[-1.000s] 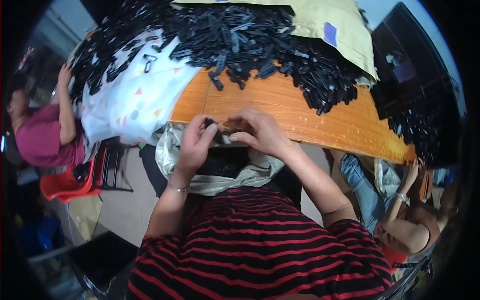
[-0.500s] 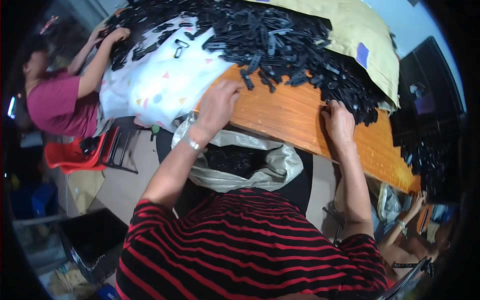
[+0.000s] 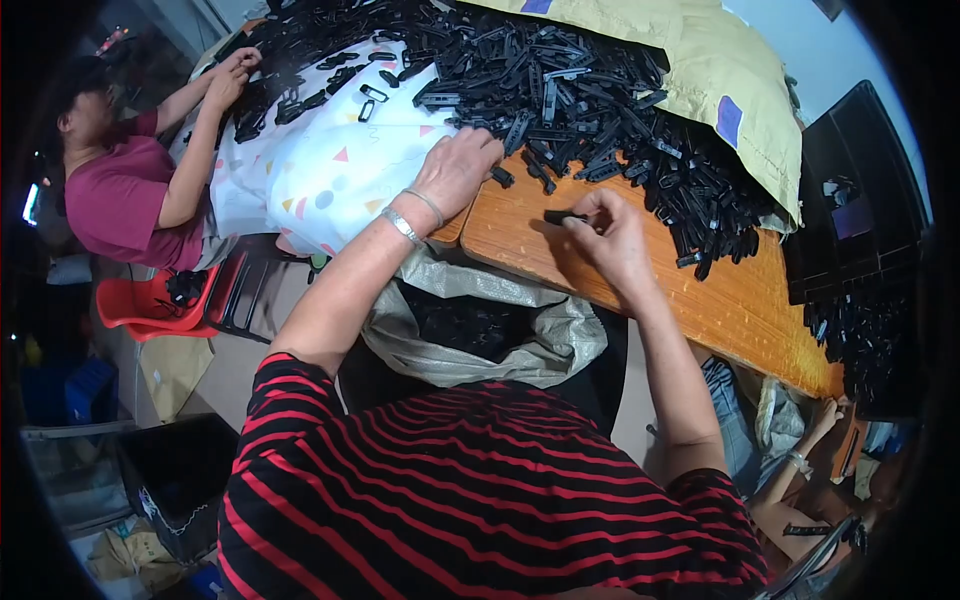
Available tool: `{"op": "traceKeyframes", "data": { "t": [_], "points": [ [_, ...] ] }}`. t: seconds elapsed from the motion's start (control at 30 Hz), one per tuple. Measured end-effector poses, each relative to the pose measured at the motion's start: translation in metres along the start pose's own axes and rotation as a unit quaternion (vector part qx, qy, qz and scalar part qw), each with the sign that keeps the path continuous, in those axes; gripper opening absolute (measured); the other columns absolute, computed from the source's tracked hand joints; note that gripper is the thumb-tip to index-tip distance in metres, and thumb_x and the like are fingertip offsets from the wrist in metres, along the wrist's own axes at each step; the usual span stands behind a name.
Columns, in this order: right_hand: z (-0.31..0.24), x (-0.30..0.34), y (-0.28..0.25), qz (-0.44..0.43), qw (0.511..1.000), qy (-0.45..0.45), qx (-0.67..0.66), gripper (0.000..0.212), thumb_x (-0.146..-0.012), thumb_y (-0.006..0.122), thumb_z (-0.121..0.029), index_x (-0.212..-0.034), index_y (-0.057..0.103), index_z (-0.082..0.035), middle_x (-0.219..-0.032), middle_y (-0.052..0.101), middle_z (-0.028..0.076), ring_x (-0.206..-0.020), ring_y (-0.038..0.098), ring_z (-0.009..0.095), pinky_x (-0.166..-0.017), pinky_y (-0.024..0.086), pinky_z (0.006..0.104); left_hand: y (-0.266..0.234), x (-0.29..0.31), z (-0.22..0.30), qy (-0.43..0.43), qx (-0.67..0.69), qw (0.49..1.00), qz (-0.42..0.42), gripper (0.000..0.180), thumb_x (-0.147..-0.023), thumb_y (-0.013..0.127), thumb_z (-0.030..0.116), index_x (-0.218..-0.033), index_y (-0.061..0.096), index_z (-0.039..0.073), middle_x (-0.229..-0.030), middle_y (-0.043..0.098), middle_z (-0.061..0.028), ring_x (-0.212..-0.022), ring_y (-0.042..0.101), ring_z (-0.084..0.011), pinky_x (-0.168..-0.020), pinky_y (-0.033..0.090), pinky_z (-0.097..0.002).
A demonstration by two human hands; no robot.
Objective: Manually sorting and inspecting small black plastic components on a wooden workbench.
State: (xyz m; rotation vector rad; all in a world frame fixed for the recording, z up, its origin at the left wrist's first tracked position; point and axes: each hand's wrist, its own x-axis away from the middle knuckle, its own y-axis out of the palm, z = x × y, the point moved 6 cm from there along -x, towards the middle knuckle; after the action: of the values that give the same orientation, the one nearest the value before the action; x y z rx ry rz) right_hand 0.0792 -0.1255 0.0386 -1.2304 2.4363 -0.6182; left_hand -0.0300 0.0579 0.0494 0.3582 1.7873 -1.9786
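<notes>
Here the right hand (image 3: 612, 238) pinches a small black plastic clip (image 3: 565, 216) between thumb and fingertips, the clip sticking out to the left of the fingers and lying low over the bare wooden tabletop (image 3: 720, 310). The rest of that hand's fingers are curled in behind the pinch. Beyond the fingertips, toward the far side of the table, spreads a large heap of black plastic clips (image 3: 590, 90), its nearest pieces just past the knuckles.

The left hand (image 3: 455, 170) rests palm down at the near edge of that heap, fingers bent and pressed onto the loose pieces; whether they enclose one cannot be told. A metal bracelet (image 3: 415, 215) sits on its wrist. To the left of these fingers lies a white cloth with coloured shapes (image 3: 320, 170), with a few stray clips on it.

Below both wrists, off the table edge, a grey sack (image 3: 560, 335) stands open with dark clips inside. Past the heap lies a yellow-beige bag (image 3: 700, 70).

At the far left another person in a maroon shirt (image 3: 115, 200) has both hands in the pile's far end. Black trays (image 3: 860, 220) stand well to the right of the right hand.
</notes>
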Motion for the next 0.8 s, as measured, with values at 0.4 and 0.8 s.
{"op": "traceKeyframes", "data": {
  "t": [0.4, 0.8],
  "points": [
    [-0.075, 0.008, 0.022, 0.122, 0.949, -0.281, 0.068, 0.024, -0.078, 0.073, -0.003, -0.101, 0.066, -0.003, -0.094, 0.068, 0.01, -0.083, 0.066, 0.022, -0.072, 0.054, 0.0312, -0.017, 0.049, 0.038, -0.287, 0.681, 0.673, 0.038, 0.03, -0.087, 0.065, -0.002, -0.116, 0.057, -0.004, -0.1, 0.064, -0.0064, -0.086, 0.063, -0.0091, -0.078, 0.052, -0.0198],
    [-0.086, 0.014, 0.016, 0.124, 0.957, -0.26, 0.036, 0.02, -0.075, 0.073, 0.0, -0.094, 0.066, 0.0, -0.091, 0.066, 0.011, -0.084, 0.065, 0.023, -0.073, 0.051, 0.0315, -0.027, 0.049, 0.054, -0.254, 0.655, 0.702, 0.115, 0.027, -0.086, 0.062, -0.003, -0.113, 0.06, -0.003, -0.1, 0.064, -0.004, -0.086, 0.061, -0.0075, -0.079, 0.051, -0.0207]
  ]
}}
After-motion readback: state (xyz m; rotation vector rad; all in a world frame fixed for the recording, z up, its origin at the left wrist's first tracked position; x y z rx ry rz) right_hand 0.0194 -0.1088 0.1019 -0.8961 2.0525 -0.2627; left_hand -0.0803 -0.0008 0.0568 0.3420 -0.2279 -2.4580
